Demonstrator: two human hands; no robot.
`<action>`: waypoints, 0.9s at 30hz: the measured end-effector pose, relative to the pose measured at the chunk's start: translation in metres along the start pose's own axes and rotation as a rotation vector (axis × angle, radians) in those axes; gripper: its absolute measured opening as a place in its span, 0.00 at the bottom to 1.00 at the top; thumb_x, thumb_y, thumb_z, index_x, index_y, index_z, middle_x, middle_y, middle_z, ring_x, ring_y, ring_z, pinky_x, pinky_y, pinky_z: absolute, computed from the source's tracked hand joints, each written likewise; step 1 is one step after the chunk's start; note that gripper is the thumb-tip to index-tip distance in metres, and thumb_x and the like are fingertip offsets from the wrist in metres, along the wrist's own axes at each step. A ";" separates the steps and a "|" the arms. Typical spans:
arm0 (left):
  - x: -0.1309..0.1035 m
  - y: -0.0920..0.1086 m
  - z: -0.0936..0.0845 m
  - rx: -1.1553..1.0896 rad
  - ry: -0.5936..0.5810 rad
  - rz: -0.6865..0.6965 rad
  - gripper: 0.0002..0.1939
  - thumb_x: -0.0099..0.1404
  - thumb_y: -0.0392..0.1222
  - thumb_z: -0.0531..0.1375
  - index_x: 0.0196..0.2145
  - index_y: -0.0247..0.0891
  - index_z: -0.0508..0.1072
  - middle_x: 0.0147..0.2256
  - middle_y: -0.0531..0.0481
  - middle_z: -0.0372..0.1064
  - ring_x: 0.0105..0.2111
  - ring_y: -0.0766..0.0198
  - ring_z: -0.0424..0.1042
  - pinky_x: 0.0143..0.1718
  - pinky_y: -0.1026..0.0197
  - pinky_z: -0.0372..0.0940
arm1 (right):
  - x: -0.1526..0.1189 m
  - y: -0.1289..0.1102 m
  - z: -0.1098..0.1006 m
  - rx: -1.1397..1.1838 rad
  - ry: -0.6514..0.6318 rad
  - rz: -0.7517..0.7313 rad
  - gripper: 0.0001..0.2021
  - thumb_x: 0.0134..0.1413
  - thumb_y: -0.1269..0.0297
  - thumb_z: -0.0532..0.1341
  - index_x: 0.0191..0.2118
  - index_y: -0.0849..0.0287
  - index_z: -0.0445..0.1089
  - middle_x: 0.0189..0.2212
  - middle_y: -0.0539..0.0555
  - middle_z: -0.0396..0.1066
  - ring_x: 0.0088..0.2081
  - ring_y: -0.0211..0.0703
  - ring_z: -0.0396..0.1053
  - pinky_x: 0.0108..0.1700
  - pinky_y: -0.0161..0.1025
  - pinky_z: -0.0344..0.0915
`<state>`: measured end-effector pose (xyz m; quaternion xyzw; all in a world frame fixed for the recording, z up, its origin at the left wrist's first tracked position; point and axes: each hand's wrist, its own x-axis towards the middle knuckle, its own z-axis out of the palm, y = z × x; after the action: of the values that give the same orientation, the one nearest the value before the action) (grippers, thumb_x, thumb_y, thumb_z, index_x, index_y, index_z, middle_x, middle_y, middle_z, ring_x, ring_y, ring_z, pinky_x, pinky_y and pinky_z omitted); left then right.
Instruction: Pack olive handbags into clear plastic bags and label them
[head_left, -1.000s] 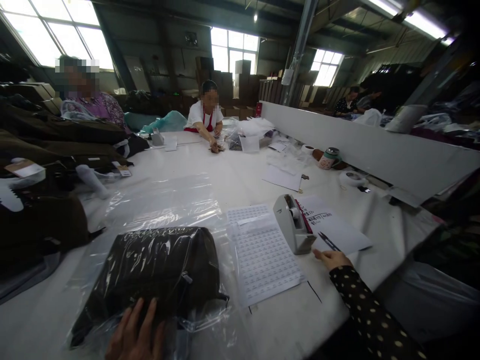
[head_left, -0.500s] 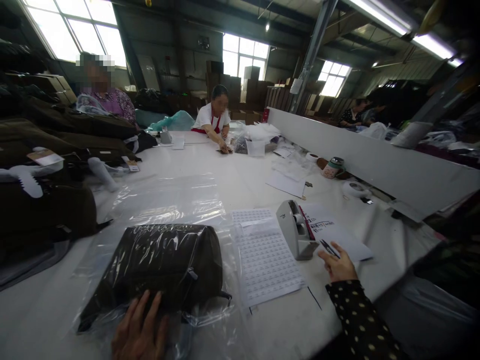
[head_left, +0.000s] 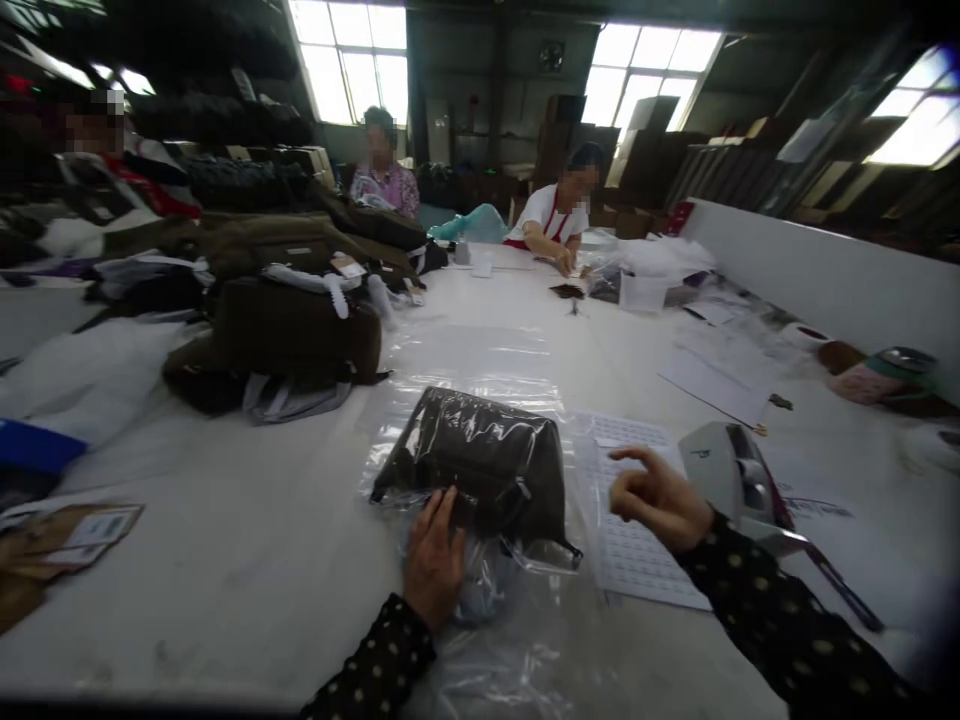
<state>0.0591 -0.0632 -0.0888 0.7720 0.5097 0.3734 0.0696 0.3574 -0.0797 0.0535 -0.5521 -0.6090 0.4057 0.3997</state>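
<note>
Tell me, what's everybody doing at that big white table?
A person's left hand rests on a dark bag in clear plastic. The right hand is over a printed sheet, near a tape dispenser; its fingers are bent, and I can't tell whether it holds anything. More dark bags are piled to the left. Across the table, a co-worker has a hand near small dark things.

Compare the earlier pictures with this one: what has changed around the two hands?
The right hand has moved left, from beside the dispenser to over the sheet; whether it holds anything is unclear. The view has swung left too. The left hand still rests on the wrapped bag, and the dispenser stays beside the sheet.
</note>
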 end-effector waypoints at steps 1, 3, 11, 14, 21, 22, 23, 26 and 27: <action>0.000 0.001 -0.001 -0.016 0.002 -0.007 0.29 0.65 0.35 0.50 0.62 0.39 0.45 0.55 0.43 0.59 0.58 0.56 0.54 0.55 0.49 0.57 | 0.021 -0.016 0.029 -0.042 -0.147 -0.049 0.21 0.48 0.56 0.60 0.46 0.55 0.54 0.20 0.44 0.66 0.21 0.36 0.64 0.25 0.34 0.61; -0.002 0.002 -0.003 -0.051 0.018 -0.025 0.31 0.64 0.35 0.51 0.62 0.38 0.44 0.56 0.42 0.58 0.58 0.56 0.54 0.55 0.49 0.57 | 0.054 -0.040 0.086 -0.313 -0.390 -0.105 0.22 0.44 0.58 0.63 0.44 0.56 0.55 0.20 0.44 0.68 0.22 0.35 0.65 0.26 0.33 0.61; -0.004 0.001 0.002 -0.102 0.058 -0.054 0.35 0.63 0.34 0.52 0.63 0.34 0.37 0.59 0.35 0.50 0.59 0.54 0.52 0.54 0.48 0.59 | 0.114 -0.057 0.171 -1.315 -0.436 -0.019 0.30 0.43 0.57 0.66 0.51 0.61 0.56 0.29 0.61 0.74 0.32 0.58 0.72 0.31 0.46 0.65; 0.004 -0.002 -0.002 -0.132 0.064 -0.024 0.34 0.63 0.34 0.53 0.62 0.34 0.40 0.59 0.34 0.51 0.59 0.53 0.52 0.53 0.48 0.59 | 0.116 -0.045 0.112 -1.373 -0.200 -0.019 0.31 0.46 0.54 0.63 0.53 0.63 0.55 0.29 0.61 0.73 0.32 0.58 0.72 0.31 0.48 0.66; -0.039 0.002 -0.056 -0.393 -0.007 0.412 0.17 0.62 0.30 0.51 0.49 0.37 0.63 0.41 0.43 0.69 0.43 0.60 0.68 0.44 0.56 0.65 | -0.015 0.057 0.003 -1.100 -0.239 -1.062 0.24 0.51 0.80 0.55 0.48 0.41 0.61 0.50 0.45 0.67 0.55 0.45 0.60 0.54 0.50 0.57; -0.052 0.006 -0.063 -0.420 -0.137 0.483 0.16 0.62 0.30 0.50 0.47 0.37 0.64 0.38 0.45 0.71 0.39 0.62 0.69 0.42 0.59 0.65 | -0.032 0.071 0.005 -1.063 -0.279 -1.092 0.24 0.51 0.80 0.55 0.48 0.41 0.61 0.50 0.44 0.67 0.55 0.45 0.59 0.55 0.51 0.56; -0.064 0.011 -0.067 -0.419 -0.249 0.510 0.16 0.61 0.30 0.49 0.46 0.37 0.65 0.37 0.45 0.72 0.38 0.63 0.69 0.41 0.60 0.65 | -0.044 0.083 0.009 -1.022 -0.306 -1.094 0.23 0.52 0.79 0.54 0.48 0.42 0.61 0.49 0.45 0.68 0.55 0.46 0.60 0.55 0.52 0.56; -0.089 0.024 -0.071 -0.294 -0.443 0.397 0.23 0.56 0.32 0.53 0.51 0.36 0.62 0.46 0.42 0.68 0.47 0.56 0.65 0.48 0.54 0.62 | -0.050 0.099 0.032 -0.826 -0.267 -0.967 0.16 0.56 0.74 0.52 0.49 0.52 0.62 0.41 0.51 0.73 0.48 0.45 0.67 0.49 0.48 0.63; -0.094 0.027 -0.070 -0.243 -0.478 0.341 0.28 0.54 0.35 0.55 0.54 0.36 0.59 0.50 0.41 0.65 0.51 0.53 0.62 0.52 0.50 0.59 | -0.047 0.098 0.040 -0.734 -0.223 -0.886 0.15 0.57 0.74 0.52 0.50 0.54 0.60 0.37 0.52 0.74 0.44 0.44 0.69 0.46 0.45 0.66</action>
<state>0.0144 -0.1735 -0.0731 0.8983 0.2938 0.2458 0.2154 0.3579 -0.1224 -0.0543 -0.3008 -0.9209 0.0181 0.2473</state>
